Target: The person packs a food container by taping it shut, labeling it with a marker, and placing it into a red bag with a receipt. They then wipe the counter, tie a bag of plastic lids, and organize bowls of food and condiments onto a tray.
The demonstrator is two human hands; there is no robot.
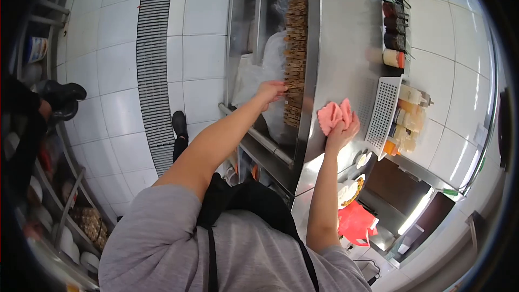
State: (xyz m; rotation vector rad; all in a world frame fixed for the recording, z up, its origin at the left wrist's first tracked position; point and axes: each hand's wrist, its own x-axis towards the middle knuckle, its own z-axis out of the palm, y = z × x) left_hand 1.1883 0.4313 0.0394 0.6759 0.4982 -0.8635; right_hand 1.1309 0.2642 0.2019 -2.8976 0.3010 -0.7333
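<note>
My right hand (344,131) is closed round a bunched pink cloth (331,114), resting on the stainless steel counter (340,38). My left hand (270,94) reaches to the counter's front edge, with its thumb and fingers pinched at a long row of small brown wooden clips (295,38), which look like clothespins. The fingertips touch a clip near the lower end of the row. Below the row, clear plastic bags (275,57) lie on an under-shelf, partly hidden by my left hand and the clips.
A white perforated basket (384,111) stands behind the cloth, beside several sauce bottles (410,113). Dark jars (394,24) line the wall. A plate of food (351,190) and a red bag (356,224) are at my right. A floor drain (157,48) and another person's shoe (179,123) are at left.
</note>
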